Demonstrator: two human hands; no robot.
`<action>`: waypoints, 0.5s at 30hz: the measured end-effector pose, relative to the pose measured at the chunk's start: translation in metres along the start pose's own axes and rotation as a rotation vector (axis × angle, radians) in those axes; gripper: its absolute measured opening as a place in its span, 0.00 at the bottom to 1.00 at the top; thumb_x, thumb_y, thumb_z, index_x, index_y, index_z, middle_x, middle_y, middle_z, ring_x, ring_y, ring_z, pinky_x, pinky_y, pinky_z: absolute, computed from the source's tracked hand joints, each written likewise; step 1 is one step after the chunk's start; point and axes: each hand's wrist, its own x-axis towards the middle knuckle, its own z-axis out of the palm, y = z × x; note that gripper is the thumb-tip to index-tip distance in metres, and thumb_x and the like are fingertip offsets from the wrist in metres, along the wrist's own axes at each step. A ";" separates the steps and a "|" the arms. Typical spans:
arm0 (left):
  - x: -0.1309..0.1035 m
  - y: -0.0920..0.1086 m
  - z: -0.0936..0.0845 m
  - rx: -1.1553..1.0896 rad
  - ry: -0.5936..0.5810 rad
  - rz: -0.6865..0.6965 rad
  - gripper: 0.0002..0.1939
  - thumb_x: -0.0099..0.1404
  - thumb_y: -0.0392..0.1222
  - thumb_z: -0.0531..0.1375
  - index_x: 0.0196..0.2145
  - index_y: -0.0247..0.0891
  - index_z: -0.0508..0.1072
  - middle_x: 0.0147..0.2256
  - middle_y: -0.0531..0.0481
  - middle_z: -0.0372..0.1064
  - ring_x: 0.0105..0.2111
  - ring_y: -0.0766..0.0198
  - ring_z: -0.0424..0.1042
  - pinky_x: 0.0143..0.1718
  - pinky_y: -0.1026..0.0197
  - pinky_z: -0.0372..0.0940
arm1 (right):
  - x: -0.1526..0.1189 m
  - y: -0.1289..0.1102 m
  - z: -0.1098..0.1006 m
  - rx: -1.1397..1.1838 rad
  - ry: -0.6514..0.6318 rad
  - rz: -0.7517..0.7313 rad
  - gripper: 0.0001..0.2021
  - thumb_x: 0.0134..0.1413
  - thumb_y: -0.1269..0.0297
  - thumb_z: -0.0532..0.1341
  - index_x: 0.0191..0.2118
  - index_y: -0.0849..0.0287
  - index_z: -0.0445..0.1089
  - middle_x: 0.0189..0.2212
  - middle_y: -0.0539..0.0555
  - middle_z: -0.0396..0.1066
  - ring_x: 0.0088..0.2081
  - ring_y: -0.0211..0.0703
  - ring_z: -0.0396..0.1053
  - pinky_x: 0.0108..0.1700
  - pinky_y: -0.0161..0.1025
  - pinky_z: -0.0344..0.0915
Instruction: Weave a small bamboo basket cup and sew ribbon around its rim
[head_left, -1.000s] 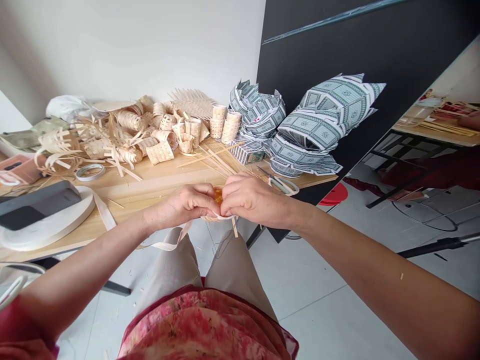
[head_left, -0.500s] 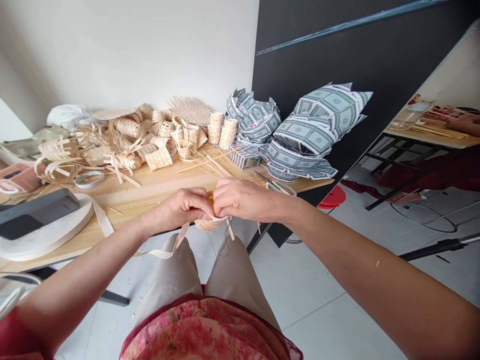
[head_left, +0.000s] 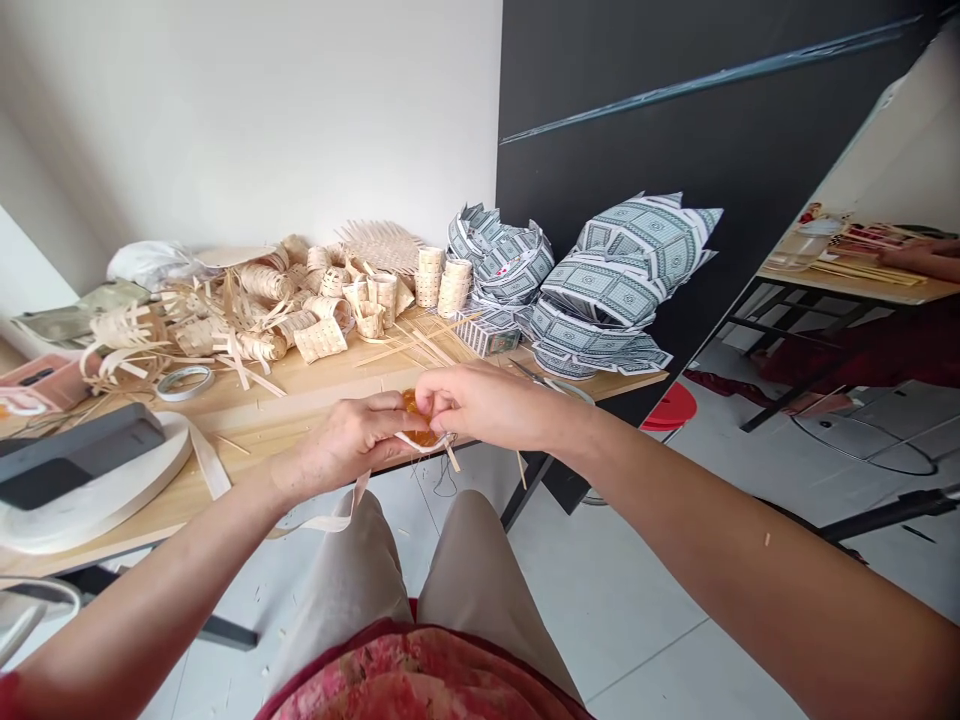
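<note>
Just over the table's front edge, both hands are closed on a small woven basket (head_left: 427, 446), its white-edged rim tilted so the amber inside shows. My left hand (head_left: 356, 435) grips its left side, fingers at the rim. Thumb and fingers of my right hand (head_left: 472, 405) pinch at the right side of the rim; whether something small is also between them is hidden. A pale ribbon (head_left: 334, 522) droops from beneath my left hand toward the table. Dark thread (head_left: 444, 484) and a short bamboo strip (head_left: 452, 456) hang below the basket.
On the table (head_left: 300, 395) lie a ribbon roll (head_left: 171, 470) with a phone (head_left: 82, 450) on it, a tape ring (head_left: 185, 383), a heap of woven pieces (head_left: 259, 282), folded-paper shapes (head_left: 600, 290) and scissors (head_left: 571, 390). A red stool (head_left: 669, 408) stands right, beyond the table.
The basket has tipped so more of its amber inside shows. My right fingers have shifted on the rim. The camera view has tilted slightly upward.
</note>
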 end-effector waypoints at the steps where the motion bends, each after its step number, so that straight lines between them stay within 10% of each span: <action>1: 0.000 0.001 0.000 0.023 0.005 -0.001 0.10 0.65 0.36 0.52 0.40 0.35 0.72 0.35 0.46 0.69 0.35 0.68 0.70 0.36 0.69 0.63 | 0.001 -0.001 -0.001 0.041 -0.020 0.017 0.04 0.43 0.75 0.55 0.27 0.59 0.63 0.22 0.45 0.63 0.24 0.32 0.58 0.25 0.30 0.49; 15: -0.021 -0.020 -0.017 -0.003 0.194 -0.204 0.12 0.64 0.42 0.54 0.41 0.42 0.75 0.29 0.49 0.65 0.30 0.67 0.66 0.31 0.66 0.62 | -0.055 0.030 0.007 0.847 -0.130 0.173 0.10 0.50 0.65 0.57 0.38 0.58 0.58 0.22 0.44 0.60 0.16 0.25 0.44 0.18 0.29 0.39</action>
